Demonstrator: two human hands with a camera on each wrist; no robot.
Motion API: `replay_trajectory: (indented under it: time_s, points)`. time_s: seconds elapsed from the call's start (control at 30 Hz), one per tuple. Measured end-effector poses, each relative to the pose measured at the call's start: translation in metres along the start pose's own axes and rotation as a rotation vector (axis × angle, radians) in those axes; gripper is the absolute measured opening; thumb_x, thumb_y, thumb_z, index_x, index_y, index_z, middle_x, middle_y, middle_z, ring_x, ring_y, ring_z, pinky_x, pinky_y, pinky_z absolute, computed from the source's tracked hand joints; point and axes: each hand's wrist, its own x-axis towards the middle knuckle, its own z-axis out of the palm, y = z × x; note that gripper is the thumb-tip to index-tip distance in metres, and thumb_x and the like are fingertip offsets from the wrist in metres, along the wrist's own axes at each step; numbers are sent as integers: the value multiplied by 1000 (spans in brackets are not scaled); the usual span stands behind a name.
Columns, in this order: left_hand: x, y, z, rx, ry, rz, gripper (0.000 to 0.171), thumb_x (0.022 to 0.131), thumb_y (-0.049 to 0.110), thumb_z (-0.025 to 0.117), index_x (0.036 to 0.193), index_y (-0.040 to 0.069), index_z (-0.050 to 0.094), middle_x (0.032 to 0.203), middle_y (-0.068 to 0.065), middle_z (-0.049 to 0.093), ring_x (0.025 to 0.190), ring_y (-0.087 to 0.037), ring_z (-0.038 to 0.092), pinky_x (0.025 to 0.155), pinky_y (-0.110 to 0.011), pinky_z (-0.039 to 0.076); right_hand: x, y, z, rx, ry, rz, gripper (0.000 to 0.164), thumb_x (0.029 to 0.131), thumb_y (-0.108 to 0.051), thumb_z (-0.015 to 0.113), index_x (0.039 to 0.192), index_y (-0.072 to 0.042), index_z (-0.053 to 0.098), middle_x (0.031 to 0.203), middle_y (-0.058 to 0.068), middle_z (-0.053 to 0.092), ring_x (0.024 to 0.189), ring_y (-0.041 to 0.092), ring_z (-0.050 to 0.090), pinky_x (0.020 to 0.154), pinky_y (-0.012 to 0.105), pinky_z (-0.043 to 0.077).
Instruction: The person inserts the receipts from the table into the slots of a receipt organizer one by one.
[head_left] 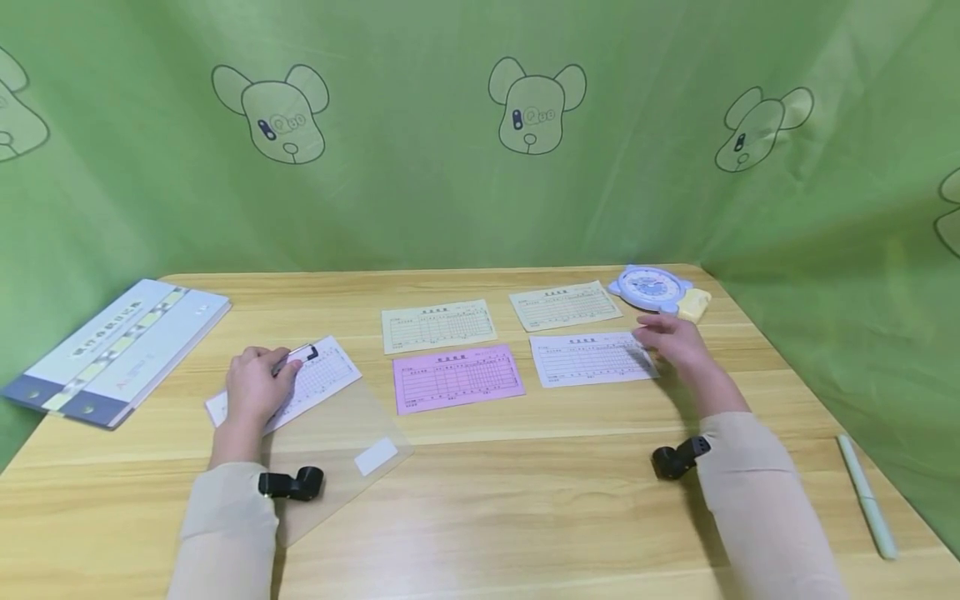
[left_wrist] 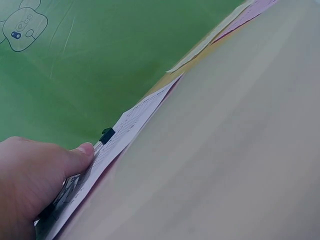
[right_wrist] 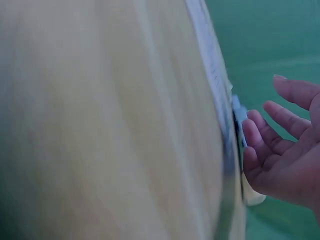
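On the left lies a translucent clipboard with a white label, turned at an angle. White printed slips lie at its clip end; a pinkish edge shows beneath the top one. My left hand grips the metal clip, which has dark ends, with the thumb over it in the left wrist view. My right hand hovers around the right end of a white printed slip. Its fingers are loosely bent and hold nothing; the head view does not settle whether they touch the paper.
A pink slip and two pale yellowish slips lie mid-table. A blue round clock-like dial and a yellow block stand at the back right. A thick binder lies left, a pale green pen right.
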Motion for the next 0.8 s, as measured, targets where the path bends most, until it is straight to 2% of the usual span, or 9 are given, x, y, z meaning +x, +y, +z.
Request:
replay_trajectory:
  time_s: [0.2,0.33,0.5,0.8]
  points:
    - [0,1,-1,-1,-14,-12,36,87,21,51,109,-6,54,101,-25,46,92,-38,39,77,-48,29,0,16,-4,-37,-10,10,53,85,-23,54,125,8,36,124,27,36,111,34,35,94,43,25]
    - [0,1,0,-1,-9,-9,35,86,21,51,109,-6,54,100,-25,46,92,-38,39,77,-48,29,2,25,-3,-52,-21,9,53,85,-23,55,125,7,37,127,25,35,117,35,28,96,43,21]
    - [0,0,0,-5,-13,-12,36,87,21,51,109,-6,54,100,-25,46,92,-39,38,77,-48,28,5,32,1,-84,-16,8,54,84,-23,57,126,4,38,127,23,35,117,33,28,95,42,23]
    - [1,0,-1,-19,-21,-13,36,87,21,51,110,-6,54,101,-25,45,93,-39,38,77,-48,28,5,28,6,-176,-43,-31,59,80,-19,62,127,5,36,130,26,30,119,39,24,96,46,20]
